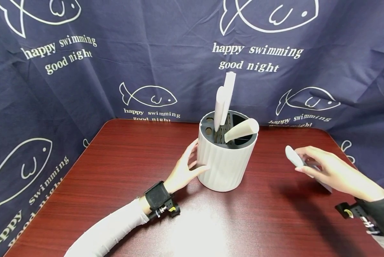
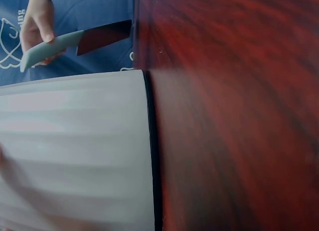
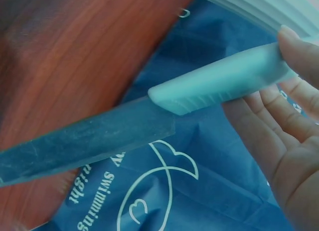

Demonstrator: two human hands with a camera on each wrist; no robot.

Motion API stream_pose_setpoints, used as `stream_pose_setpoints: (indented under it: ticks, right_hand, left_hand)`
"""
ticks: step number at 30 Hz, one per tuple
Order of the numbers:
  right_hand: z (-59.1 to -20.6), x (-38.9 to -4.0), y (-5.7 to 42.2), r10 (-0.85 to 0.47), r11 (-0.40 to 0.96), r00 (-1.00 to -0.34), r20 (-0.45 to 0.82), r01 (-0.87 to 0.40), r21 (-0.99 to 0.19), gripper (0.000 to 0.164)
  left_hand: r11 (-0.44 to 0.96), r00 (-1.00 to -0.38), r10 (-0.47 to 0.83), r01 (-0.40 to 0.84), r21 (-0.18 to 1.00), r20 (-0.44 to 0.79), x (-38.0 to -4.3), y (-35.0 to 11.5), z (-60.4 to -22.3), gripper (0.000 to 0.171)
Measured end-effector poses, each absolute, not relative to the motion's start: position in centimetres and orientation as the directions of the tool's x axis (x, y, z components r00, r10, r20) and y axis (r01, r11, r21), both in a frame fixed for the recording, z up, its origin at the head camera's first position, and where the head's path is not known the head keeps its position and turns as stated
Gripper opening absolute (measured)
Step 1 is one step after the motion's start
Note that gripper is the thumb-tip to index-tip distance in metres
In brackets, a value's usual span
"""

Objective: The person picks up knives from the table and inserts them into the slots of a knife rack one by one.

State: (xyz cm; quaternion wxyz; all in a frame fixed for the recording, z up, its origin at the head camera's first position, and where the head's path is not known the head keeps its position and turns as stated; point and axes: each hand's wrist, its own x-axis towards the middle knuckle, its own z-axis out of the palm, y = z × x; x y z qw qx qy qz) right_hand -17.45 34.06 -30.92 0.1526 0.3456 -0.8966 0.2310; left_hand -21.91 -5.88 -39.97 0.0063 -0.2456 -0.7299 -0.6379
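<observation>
Just left of the table's middle line, a white ribbed knife block (image 1: 223,167) with a dark slotted top stands upright. Three white handles (image 1: 240,130) stick up out of it, one leaning to the right. My left hand (image 1: 183,169) rests against the block's left side, thumb stretched over the front, the other fingers partly hidden behind. Off to the right, my right hand (image 1: 327,167) holds a kitchen knife (image 3: 224,84) above the table, pinching the pale handle between thumb and fingers. The blade (image 3: 89,141) slopes down, away from the hand.
The dark red wooden table (image 1: 131,157) runs back to a blue cloth (image 1: 179,53) printed with white fish and words, which hangs behind and along the sides. A wrist camera is strapped to each arm. Bright glare (image 1: 200,232) lies on the near tabletop.
</observation>
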Motion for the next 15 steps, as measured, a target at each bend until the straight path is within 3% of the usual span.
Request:
stream_pose_setpoints:
  ticks: [15]
  right_hand:
    - [-28.9, -16.9, 34.2, -0.444, 0.615, -0.735, 0.512, -0.666, -0.423, 0.055]
  left_hand:
    - [0.077, -0.869, 0.346, 0.403, 0.912, 0.355, -21.9, -5.9, -40.1, 0.088]
